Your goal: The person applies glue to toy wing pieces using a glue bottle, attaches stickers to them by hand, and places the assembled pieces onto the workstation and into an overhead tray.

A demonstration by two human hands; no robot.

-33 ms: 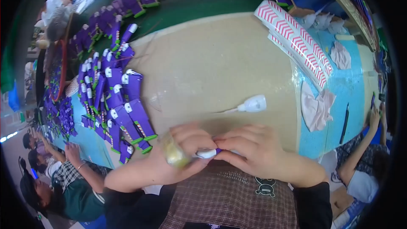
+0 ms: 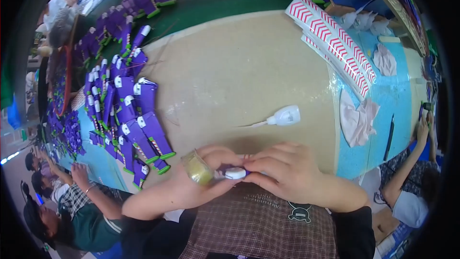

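In front of my apron, both hands meet at a small purple piece with a white rounded end (image 2: 235,173). My left hand (image 2: 219,157) grips its left side, fingers curled. From the other side my right hand (image 2: 283,167) pinches it between thumb and fingers. A yellowish roll that looks like tape (image 2: 200,169) sits on my left hand near the thumb. Fingers hide much of the piece. Just beyond my hands, a white squeeze bottle with a thin nozzle (image 2: 286,115) lies on the tan table mat (image 2: 215,67).
Many purple pieces with white and green ends (image 2: 136,134) are heaped at left. More line a green surface (image 2: 230,0) at the back. On the right lie red-and-white chevron strips (image 2: 330,38), a crumpled cloth (image 2: 358,117) and a black pen-like tool (image 2: 390,136). Co-workers sit at both sides.
My head view has shifted slightly. The white end between my hands now shows more plainly, and the tape-like roll is less blurred. Both hands keep their hold.
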